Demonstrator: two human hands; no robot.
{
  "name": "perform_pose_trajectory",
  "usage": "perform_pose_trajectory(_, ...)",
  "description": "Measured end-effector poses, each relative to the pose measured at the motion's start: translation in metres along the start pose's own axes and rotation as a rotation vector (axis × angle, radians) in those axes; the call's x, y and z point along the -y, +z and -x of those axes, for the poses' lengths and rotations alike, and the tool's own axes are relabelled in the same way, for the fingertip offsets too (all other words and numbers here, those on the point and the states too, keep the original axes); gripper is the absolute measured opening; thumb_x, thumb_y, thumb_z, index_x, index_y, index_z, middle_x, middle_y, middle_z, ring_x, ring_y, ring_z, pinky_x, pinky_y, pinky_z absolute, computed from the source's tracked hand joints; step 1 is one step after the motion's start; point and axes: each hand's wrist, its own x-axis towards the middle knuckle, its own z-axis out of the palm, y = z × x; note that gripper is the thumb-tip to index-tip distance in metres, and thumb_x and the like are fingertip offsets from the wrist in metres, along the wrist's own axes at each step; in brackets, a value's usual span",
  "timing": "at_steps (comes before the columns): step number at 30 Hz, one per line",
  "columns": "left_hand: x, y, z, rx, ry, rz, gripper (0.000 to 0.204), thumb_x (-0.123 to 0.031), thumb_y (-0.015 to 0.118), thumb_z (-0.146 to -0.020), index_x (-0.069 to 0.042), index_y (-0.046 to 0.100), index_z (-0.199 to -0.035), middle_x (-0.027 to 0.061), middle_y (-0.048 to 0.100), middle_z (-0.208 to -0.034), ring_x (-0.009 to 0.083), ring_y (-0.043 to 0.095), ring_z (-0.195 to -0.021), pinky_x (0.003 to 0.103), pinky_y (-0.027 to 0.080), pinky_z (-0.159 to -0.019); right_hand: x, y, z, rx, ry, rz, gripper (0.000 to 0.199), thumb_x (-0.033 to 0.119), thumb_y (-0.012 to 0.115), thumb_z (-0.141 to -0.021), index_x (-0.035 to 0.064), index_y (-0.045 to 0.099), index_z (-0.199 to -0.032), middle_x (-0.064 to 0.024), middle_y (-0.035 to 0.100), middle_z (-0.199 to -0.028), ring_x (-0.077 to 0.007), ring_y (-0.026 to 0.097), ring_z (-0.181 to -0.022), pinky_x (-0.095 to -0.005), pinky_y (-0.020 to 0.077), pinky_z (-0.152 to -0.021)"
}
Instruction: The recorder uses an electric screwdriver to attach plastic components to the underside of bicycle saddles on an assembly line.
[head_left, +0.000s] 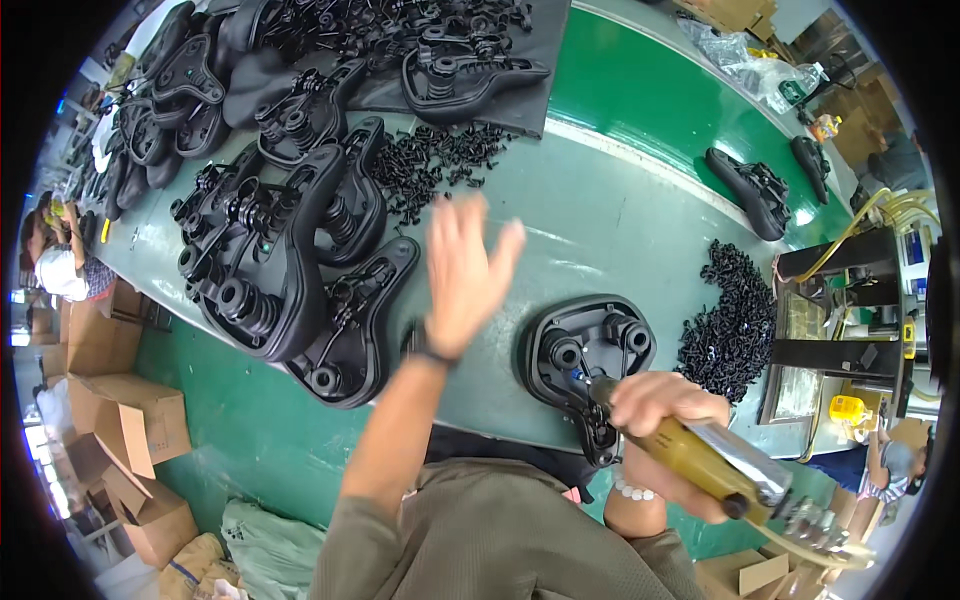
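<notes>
Green flooring shows at the lower left beneath a long pale worktable, and cardboard boxes gather around it. One box stands with its flaps raised, another box sits just below it with flaps also up, and a third box shows at the lower right edge; what they contain is hidden from this angle. Beside the lower-left boxes slump a pale green plastic sack and a tan bag, their contents likewise unseen. Across the green strip at the table's far side, a clear bottle lies against crumpled clear plastic, and a yellow jug stands at the right. Small black screws lie loose on the tabletop in a right-hand heap and a far heap, the latter near a pile of upturned black saddles. A single black saddle rests underside up on the table before the person, near the right-hand heap. The right hand is wrapped around a yellow-and-silver power screwdriver, whose tip points into that saddle beside a round mount; whether it touches a screw cannot be told. The left hand, slightly blurred, is unclenched, fingers spread above the table between the saddle pile and the single saddle.
</notes>
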Motion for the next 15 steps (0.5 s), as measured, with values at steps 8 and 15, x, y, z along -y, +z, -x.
perform_pose_trajectory(8,0.069,0.045,-0.05,-0.059,0.238,-0.541,0.024,-0.027,0.065,-0.087,-0.012,0.067,-0.105,0.0086,0.06,-0.107,0.0291,0.054,-0.102,0.043,0.042,-0.092,0.014,-0.035,0.004,-0.037,-0.081,0.02,0.093,0.088,0.047,-0.072,0.0038,0.051,-0.11,-0.0083,0.057,-0.072,-0.023,0.058,-0.057,-0.0365,0.051,-0.052)
perform_pose_trajectory(15,0.043,0.009,-0.021,0.238,0.132,-0.446,0.02,-0.017,0.069,-0.082,-0.005,0.062,-0.096,0.0118,0.058,-0.096,0.0318,0.055,-0.091,0.043,0.046,-0.079,0.022,-0.05,0.008,-0.103,-0.038,-0.076,0.09,0.084,0.052,-0.072,0.0034,0.051,-0.113,-0.0091,0.06,-0.075,-0.0243,0.06,-0.061,-0.0382,0.0516,-0.057)
